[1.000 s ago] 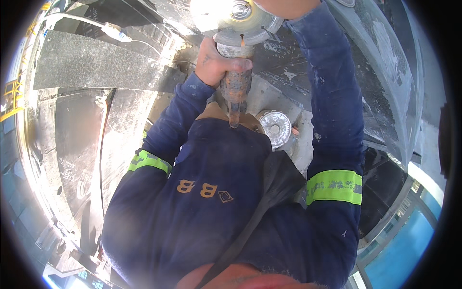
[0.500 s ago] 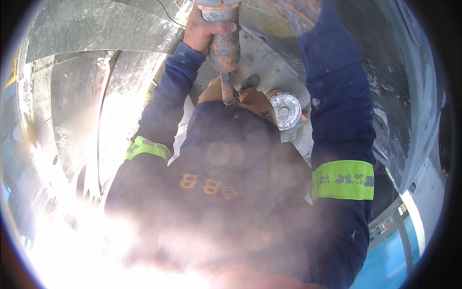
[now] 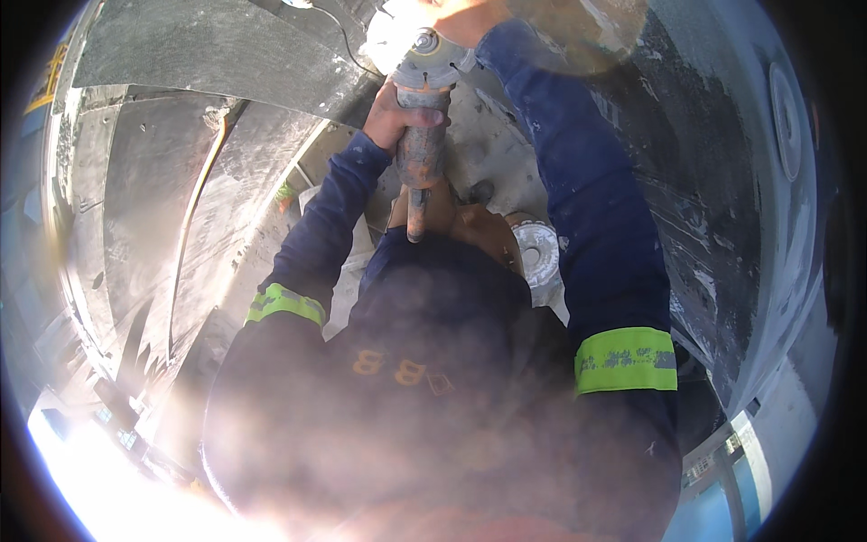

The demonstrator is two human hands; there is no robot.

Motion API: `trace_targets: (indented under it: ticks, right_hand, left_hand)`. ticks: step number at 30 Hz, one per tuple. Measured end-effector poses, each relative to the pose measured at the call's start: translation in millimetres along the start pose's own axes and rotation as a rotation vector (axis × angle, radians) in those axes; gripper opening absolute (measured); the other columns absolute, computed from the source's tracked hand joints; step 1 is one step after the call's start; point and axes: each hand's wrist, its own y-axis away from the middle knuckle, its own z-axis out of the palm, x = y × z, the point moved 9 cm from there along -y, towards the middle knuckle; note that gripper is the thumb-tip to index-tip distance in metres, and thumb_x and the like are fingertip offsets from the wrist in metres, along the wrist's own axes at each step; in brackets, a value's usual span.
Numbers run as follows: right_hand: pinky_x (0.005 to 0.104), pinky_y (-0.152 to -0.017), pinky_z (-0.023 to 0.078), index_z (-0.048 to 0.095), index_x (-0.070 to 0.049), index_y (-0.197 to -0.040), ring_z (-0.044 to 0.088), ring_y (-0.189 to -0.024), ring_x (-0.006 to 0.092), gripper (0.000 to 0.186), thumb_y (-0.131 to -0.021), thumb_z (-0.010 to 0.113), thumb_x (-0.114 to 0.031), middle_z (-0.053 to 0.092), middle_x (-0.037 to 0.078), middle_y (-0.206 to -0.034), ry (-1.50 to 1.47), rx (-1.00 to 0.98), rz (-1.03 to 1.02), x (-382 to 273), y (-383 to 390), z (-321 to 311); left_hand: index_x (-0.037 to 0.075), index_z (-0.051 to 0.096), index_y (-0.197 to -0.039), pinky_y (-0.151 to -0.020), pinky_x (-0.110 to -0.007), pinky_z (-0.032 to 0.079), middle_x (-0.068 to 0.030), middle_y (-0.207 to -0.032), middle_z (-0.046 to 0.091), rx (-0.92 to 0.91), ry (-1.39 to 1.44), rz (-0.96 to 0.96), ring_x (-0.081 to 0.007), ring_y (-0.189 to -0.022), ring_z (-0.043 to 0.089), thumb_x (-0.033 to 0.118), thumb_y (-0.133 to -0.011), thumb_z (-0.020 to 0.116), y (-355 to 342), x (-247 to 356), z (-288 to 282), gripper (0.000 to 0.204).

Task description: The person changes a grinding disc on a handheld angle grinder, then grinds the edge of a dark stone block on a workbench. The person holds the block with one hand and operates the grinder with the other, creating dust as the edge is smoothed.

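My left hand [image 3: 396, 113] is wrapped around the dusty orange-grey body of an angle grinder [image 3: 422, 144], which points away from me. At the upper edge my right hand [image 3: 459, 16], partly cut off, closes on the grinder's head end. Both arms wear dark blue sleeves with yellow-green reflective bands. The grinder's head meets a large dark curved stone piece [image 3: 713, 226] on my right. Its disc is hidden by dust and glare.
A round silver grinding disc [image 3: 539, 253] lies on the dusty floor by my feet. Dark stone slabs [image 3: 153, 208] lean in a row on the left. A thin cable [image 3: 339, 32] runs along the top. Strong sun glare whitens the lower left.
The grinder and both hands sit slightly lower in the picture than half a second ago. Its shiny disc, plain a second ago, no longer shows. Glare has spread at the lower left.
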Motion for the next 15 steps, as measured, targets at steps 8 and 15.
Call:
trace_targets:
  ticks: [8,15]
  right_hand:
    - [0.0432,-0.092,0.049,0.055,-0.010,-0.129,0.063,-0.106,0.0323,0.056,-0.082,0.065,-0.041,0.064,0.021,-0.116,0.015,-0.427,0.131,65.6,12.0,74.0]
    - [0.0393,-0.097,0.047,0.066,-0.002,-0.118,0.062,-0.110,0.0358,0.065,-0.088,0.056,-0.058,0.065,0.021,-0.118,0.090,-0.491,0.401,131.6,52.4,126.4]
  left_hand:
    - [-0.002,0.043,-0.129,-0.080,-0.044,0.056,-0.0178,-0.111,0.060,0.024,0.130,-0.105,-0.0328,-0.090,0.067,0.010,-0.073,0.071,-10.0,-66.2,-34.4,0.064]
    - [-0.001,0.038,-0.140,-0.097,-0.043,0.045,-0.0144,-0.122,0.055,-0.004,0.163,-0.135,-0.0284,-0.115,0.056,0.021,-0.078,0.069,0.4,-103.1,-82.5,0.072]
